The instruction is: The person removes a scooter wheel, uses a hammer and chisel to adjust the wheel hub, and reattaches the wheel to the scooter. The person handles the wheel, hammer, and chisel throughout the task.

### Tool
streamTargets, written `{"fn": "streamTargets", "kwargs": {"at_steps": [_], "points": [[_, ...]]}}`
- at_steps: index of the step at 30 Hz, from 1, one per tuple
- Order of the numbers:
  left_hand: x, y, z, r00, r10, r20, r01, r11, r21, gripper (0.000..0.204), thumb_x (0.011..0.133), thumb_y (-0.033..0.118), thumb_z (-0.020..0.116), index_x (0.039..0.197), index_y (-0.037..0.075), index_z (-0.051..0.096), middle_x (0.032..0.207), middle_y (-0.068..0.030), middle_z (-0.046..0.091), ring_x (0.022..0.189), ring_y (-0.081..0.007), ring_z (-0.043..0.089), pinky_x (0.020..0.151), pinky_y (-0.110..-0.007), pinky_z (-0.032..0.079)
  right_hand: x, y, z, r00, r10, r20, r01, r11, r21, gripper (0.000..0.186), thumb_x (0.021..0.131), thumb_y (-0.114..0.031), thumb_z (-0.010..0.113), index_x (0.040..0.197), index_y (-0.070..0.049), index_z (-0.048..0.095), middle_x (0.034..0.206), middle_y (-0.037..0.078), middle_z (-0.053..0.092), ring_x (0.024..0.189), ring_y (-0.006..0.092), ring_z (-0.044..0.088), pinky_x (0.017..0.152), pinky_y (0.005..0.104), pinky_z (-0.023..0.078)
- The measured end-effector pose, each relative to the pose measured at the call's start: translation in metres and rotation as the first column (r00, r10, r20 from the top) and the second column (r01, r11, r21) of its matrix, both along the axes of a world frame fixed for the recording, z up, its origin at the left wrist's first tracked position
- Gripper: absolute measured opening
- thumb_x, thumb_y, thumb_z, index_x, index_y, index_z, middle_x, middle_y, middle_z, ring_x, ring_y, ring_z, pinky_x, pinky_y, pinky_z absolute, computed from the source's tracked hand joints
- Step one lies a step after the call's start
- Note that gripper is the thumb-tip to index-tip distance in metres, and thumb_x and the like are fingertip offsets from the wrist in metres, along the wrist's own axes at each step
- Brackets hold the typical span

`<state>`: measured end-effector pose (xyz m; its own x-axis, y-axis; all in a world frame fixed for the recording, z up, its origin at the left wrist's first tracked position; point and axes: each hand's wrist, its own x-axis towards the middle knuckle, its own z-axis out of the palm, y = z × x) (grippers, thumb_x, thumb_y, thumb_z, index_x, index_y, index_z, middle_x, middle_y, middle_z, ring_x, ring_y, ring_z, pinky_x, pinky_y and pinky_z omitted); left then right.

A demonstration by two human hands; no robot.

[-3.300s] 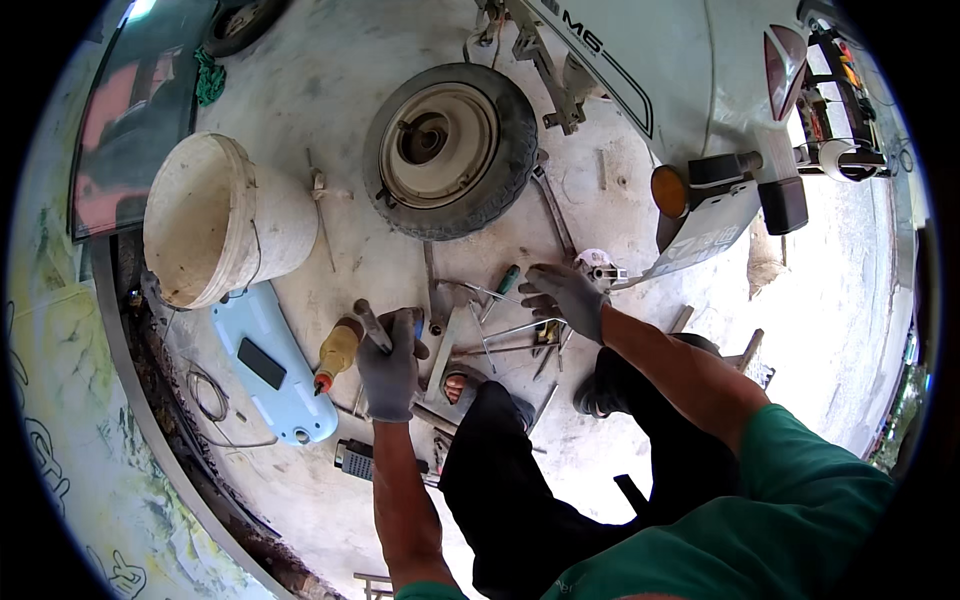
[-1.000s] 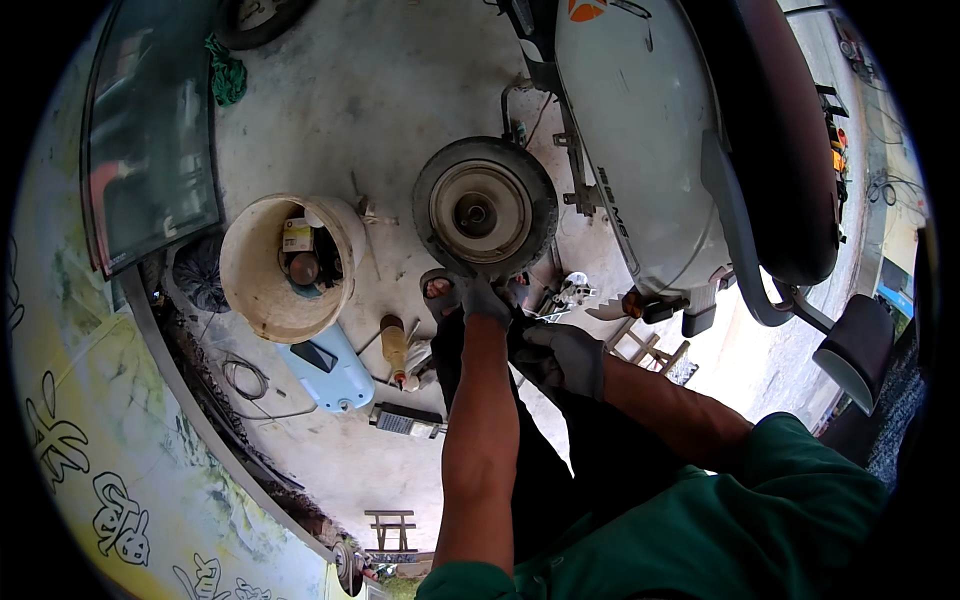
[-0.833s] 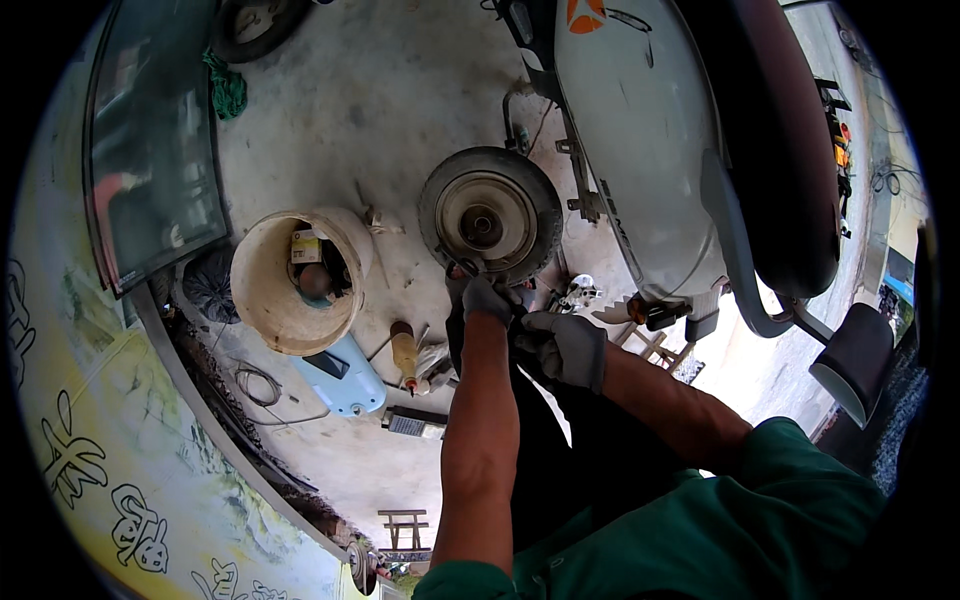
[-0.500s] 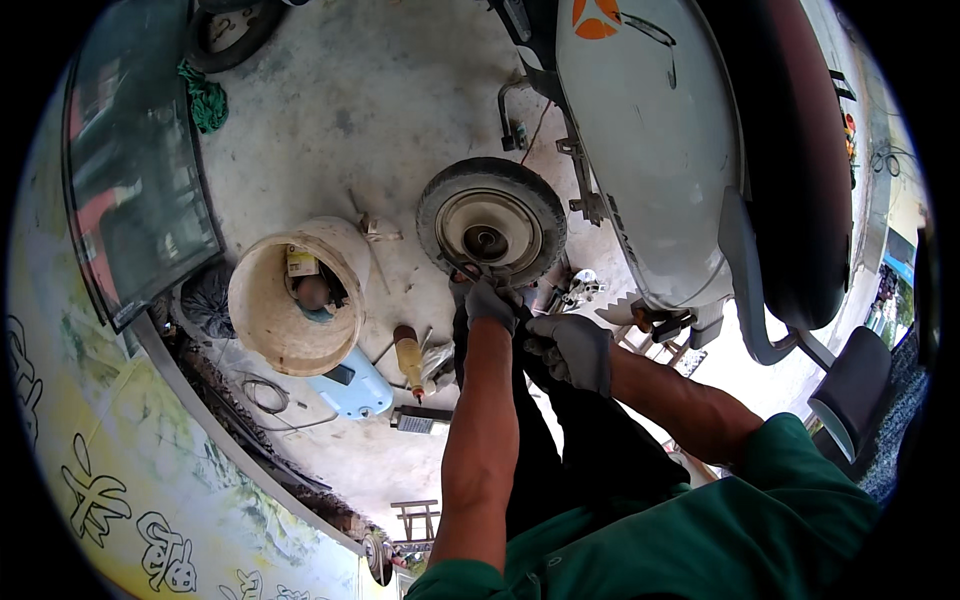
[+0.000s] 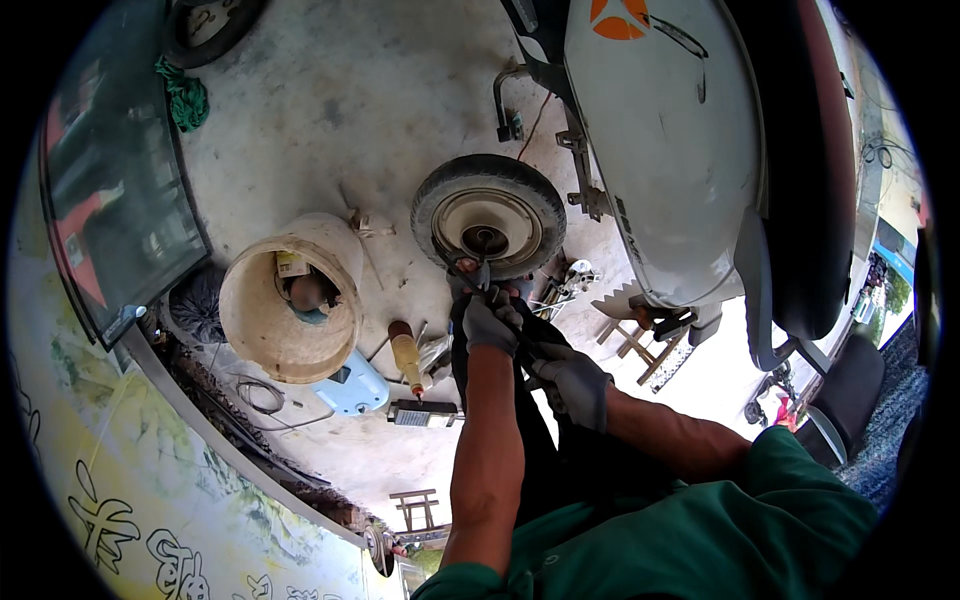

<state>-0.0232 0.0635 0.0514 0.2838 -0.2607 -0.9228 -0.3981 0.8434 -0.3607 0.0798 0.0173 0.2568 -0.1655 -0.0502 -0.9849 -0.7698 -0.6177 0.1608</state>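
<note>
My left hand (image 5: 487, 322), in a grey glove, is closed round a long dark metal bar (image 5: 523, 343), just below the wheel. My right hand (image 5: 572, 385), also gloved, grips the same bar lower down and to the right. The bar angles up toward the wheel's lower rim; whether its tip touches the rim I cannot tell. The wheel (image 5: 488, 180), a tyre on a pale dirty hub, lies by my feet beyond both hands. Several metal tools (image 5: 574, 283) lie just right of it, partly hidden. A yellowish bottle (image 5: 405, 355) lies to the left of my hands.
A white bucket (image 5: 240, 305) holding odd items stands left, near a pale blue panel (image 5: 355, 390). A scooter body (image 5: 660, 170) fills the right. A glass pane (image 5: 120, 200) lines the left wall. A green cloth (image 5: 185, 100), loose tyre (image 5: 215, 45) and wooden frame (image 5: 630, 345) are around.
Since 3.3 seconds ago both hands have come together on the bar. In the last second they have shifted slightly toward me, the right one lower, while the view has shifted a little.
</note>
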Motion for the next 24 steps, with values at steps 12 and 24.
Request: {"fn": "streamTargets", "kwargs": {"at_steps": [12, 24], "points": [[0.006, 0.032, -0.021, 0.991, -0.122, -0.062, 0.119, 0.992, -0.041, 0.022, 0.103, 0.036, 0.042, 0.09, 0.024, 0.056, 0.066, 0.008, 0.05, 0.045, -0.0059, 0.036, 0.041, -0.024, 0.035, 0.004, 0.056, -0.001, 0.999, -0.008, 0.042, 0.012, 0.995, -0.095, 0.049, 0.102, -0.016, 0.049, 0.15, -0.014, 0.042, 0.088, 0.005, 0.067, 0.057, 0.008, 0.044, 0.051, 0.0262, 0.037], [0.014, 0.02, -0.048, 0.967, -0.252, -0.025, 0.253, 0.966, 0.06, 0.031, 0.102, 0.052, 0.042, 0.091, 0.029, 0.059, 0.063, 0.0105, 0.048, 0.044, -0.0054, 0.036, 0.038, -0.025, 0.03, 0.0, 0.026, -0.025, 0.994, 0.083, 0.076, -0.081, 0.996, -0.028, 0.035, 0.101, -0.017, 0.053, 0.135, -0.017, 0.057, 0.077, 0.001, 0.062, 0.055, 0.0086, 0.046, 0.05, 0.0255, 0.037]]}}
